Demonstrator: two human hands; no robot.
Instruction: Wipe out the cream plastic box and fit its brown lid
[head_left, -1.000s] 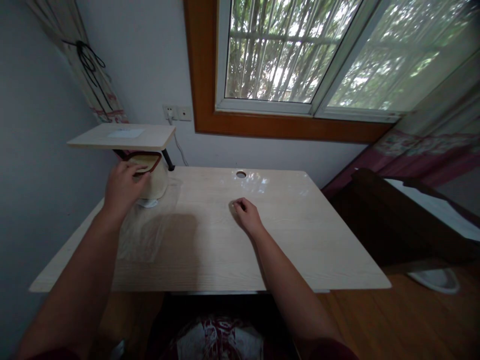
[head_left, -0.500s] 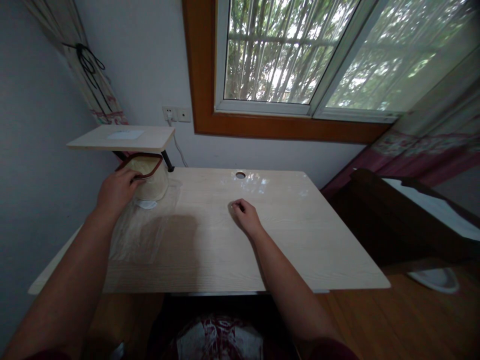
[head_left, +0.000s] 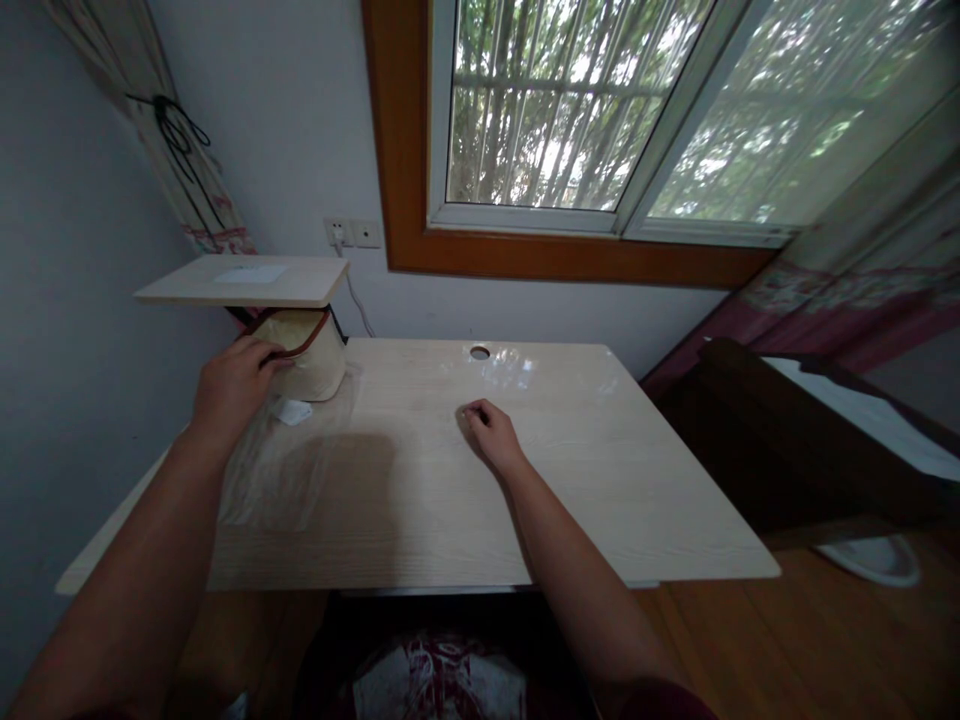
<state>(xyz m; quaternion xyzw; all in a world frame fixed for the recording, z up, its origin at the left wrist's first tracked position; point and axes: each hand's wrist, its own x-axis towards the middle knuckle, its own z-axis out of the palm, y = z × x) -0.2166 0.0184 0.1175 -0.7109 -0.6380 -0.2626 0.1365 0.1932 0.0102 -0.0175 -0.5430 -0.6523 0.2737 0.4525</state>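
A cream fabric basket (head_left: 319, 368) with a reddish-brown rim stands at the back left of the pale wooden desk (head_left: 600, 480), partly under a raised shelf (head_left: 300, 281). My left hand (head_left: 236, 383) pinches the basket's near rim. A white tag (head_left: 292, 411) lies just in front of the basket, on a clear plastic sheet (head_left: 274, 485). Mid-desk, my right hand (head_left: 491, 430) rests with its fingers curled closed. Whether anything small is inside those fingers cannot be made out.
Black legs carry the shelf, which has a white paper (head_left: 251, 273) on top. A cable hole (head_left: 480, 353) sits near the desk's back edge. To the right is a dark piece of furniture (head_left: 825, 440). A window and curtains are behind.
The basket has turned and straightened a little, with its body showing further right. The white tag shows more fully. My left hand still grips the rim, and my right hand is unmoved.
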